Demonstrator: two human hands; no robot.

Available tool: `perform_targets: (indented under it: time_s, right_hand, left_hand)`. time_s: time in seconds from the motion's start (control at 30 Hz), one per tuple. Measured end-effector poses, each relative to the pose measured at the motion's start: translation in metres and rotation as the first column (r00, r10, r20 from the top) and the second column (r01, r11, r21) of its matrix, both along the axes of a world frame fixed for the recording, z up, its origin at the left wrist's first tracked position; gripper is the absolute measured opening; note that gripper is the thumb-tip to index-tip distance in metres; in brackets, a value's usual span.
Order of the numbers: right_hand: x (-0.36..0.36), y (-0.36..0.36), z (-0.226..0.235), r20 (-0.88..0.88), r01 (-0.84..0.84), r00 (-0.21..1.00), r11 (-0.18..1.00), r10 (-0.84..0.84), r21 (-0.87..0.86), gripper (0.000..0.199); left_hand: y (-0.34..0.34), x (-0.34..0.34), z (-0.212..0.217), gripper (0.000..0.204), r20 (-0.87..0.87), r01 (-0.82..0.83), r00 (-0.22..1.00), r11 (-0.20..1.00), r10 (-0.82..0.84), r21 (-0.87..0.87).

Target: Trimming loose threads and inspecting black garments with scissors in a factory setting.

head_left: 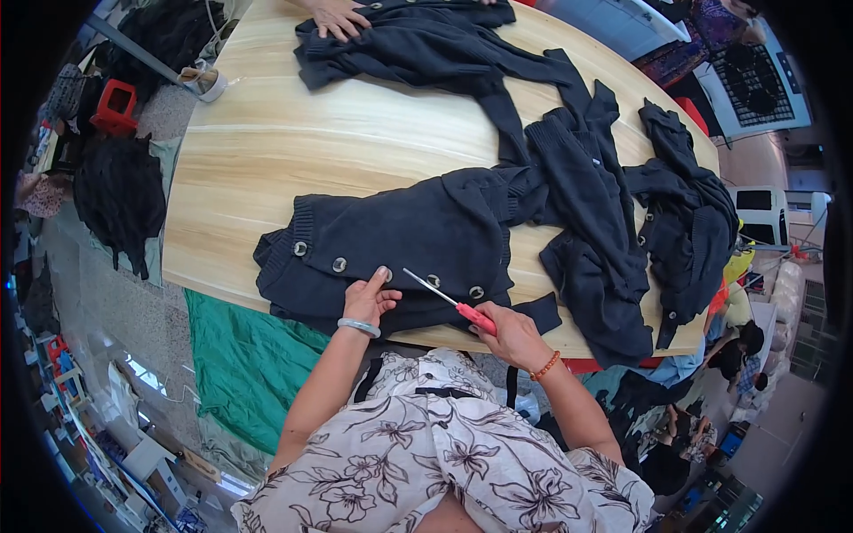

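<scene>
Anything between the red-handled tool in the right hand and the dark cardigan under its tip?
Nothing visible lies between the red-handled tool and the dark cardigan; only the left hand is close, at a button left of the tip.

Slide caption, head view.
Left hand at a button on a dark cardigan; right hand holds a red-handled tool over the cardigan.
</scene>
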State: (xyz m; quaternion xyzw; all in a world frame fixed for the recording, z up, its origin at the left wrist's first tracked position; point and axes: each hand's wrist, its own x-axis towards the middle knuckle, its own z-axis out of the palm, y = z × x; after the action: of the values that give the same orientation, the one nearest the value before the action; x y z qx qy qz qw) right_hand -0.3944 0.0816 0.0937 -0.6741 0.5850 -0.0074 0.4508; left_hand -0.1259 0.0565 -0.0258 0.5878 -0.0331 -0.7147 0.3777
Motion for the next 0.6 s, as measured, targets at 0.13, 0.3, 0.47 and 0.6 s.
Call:
perform_targets:
  time_s: [0.13,0.3,0.47,0.6]
  right_hand:
    - [0.002,0.001,0.004,-0.125,-0.107,0.985,0.991,0.117,0.086,0.027]
    - [0.010,0.002,-0.002,-0.029,-0.115,0.993,0.992,0.117,0.052,0.033]
    - [-0.006,0.008,0.006,-0.033,-0.034,0.999,0.994,0.038,0.106,0.031]
    - [-0.026,0.030,-0.001,0.051,0.094,0.994,0.993,-0.098,0.071,0.031]
  left_hand:
    - [0.008,0.009,-0.012,0.028,-0.087,0.035,0.995,0.990,-0.047,-0.135]
    - [0.012,0.014,-0.018,0.035,-0.222,0.022,0.972,0.967,-0.080,-0.254]
    - [0.014,0.004,-0.008,0.050,-0.355,-0.041,0.934,0.982,-0.029,-0.186]
    - [0.018,-0.035,0.008,0.049,-0.292,0.122,0.946,0.988,-0.144,-0.092]
